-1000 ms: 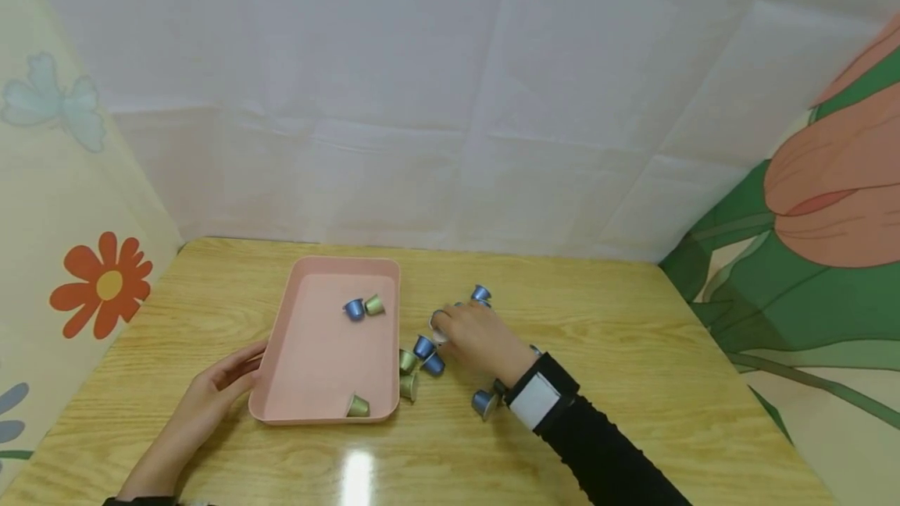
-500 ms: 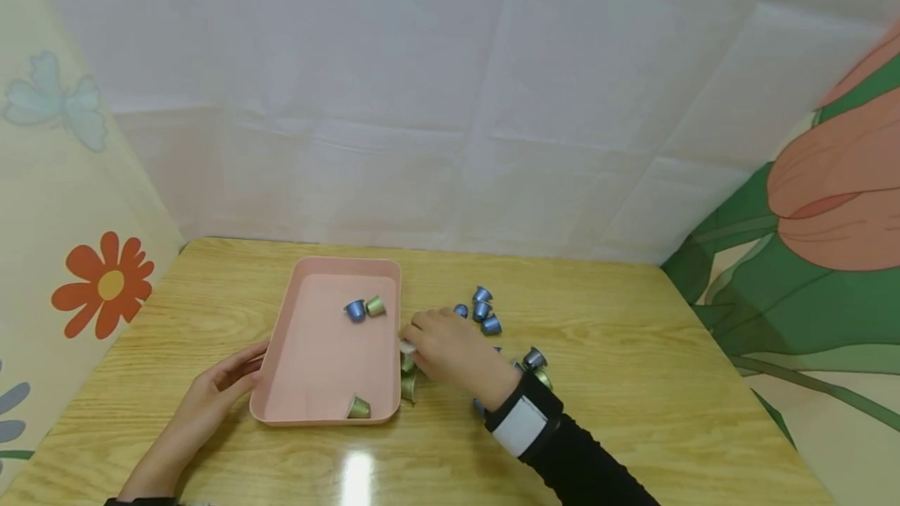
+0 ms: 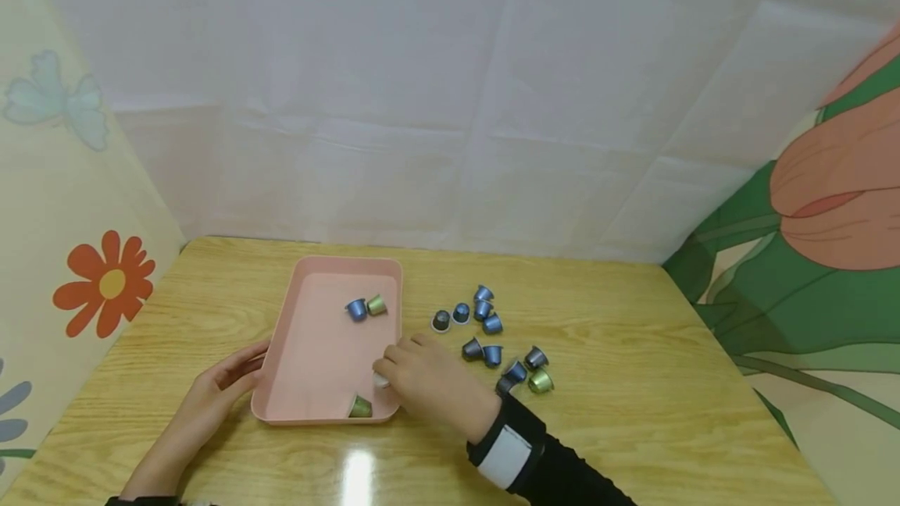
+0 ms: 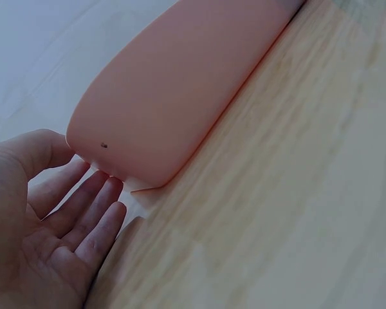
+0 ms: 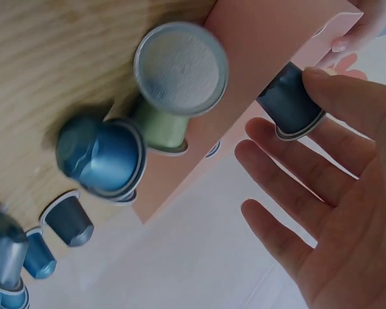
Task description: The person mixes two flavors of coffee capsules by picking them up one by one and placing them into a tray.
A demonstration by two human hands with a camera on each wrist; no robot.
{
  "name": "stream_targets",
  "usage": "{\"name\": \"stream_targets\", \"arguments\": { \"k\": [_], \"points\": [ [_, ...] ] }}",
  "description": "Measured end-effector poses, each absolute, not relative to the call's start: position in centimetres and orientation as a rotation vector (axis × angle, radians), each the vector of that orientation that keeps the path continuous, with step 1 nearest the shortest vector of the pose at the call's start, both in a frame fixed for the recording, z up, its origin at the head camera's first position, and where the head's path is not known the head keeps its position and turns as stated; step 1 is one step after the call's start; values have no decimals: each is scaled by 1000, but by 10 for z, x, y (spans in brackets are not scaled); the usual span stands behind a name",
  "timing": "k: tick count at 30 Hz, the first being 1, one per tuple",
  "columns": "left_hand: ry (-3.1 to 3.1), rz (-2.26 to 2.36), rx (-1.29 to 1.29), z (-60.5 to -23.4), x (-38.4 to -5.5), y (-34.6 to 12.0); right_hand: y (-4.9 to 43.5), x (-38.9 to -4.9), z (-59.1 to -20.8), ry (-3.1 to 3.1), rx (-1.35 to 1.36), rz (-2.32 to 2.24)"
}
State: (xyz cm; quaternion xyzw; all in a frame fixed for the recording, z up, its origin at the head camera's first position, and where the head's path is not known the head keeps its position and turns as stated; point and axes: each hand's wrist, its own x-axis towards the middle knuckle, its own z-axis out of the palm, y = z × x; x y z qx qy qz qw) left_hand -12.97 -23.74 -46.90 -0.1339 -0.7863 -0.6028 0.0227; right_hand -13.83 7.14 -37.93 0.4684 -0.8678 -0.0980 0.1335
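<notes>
My right hand (image 3: 436, 381) is over the right rim of the pink tray (image 3: 309, 381) in the head view. It pinches a dark blue-grey coffee capsule (image 5: 289, 103) between thumb and fingers, its foil lid facing the palm side. My left hand (image 3: 218, 389) rests at the tray's left side, its fingers (image 4: 83, 193) extended against the outer wall. Inside the tray lie a blue capsule (image 3: 356, 310), a green capsule (image 3: 376, 304) beside it, and another green capsule (image 3: 361, 407) near the front wall. Close by the tray's outer wall, the right wrist view shows a green capsule (image 5: 161, 125).
Several blue and dark capsules (image 3: 492, 324) lie scattered on the wooden table (image 3: 605, 397) right of the tray. Among the nearer ones is a green capsule (image 3: 541, 380). A white cloth (image 3: 351, 100) hangs behind, with painted panels at both sides.
My right hand has moved left from the loose capsules to above the tray's right rim, carrying a capsule and uncovering others on the table. The left hand and tray stay put.
</notes>
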Motion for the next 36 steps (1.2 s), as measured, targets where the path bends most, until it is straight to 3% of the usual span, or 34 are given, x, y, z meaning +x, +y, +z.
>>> {"name": "stream_targets", "arguments": {
  "k": [15,36],
  "points": [
    [-2469,-1848,-380,-467,-130,-236,62,-129,-391,-2494,1439,-292],
    [-2515,-1813,-303,-467,-128,-235,65,-137,-379,-2504,1323,-268]
  ]
}}
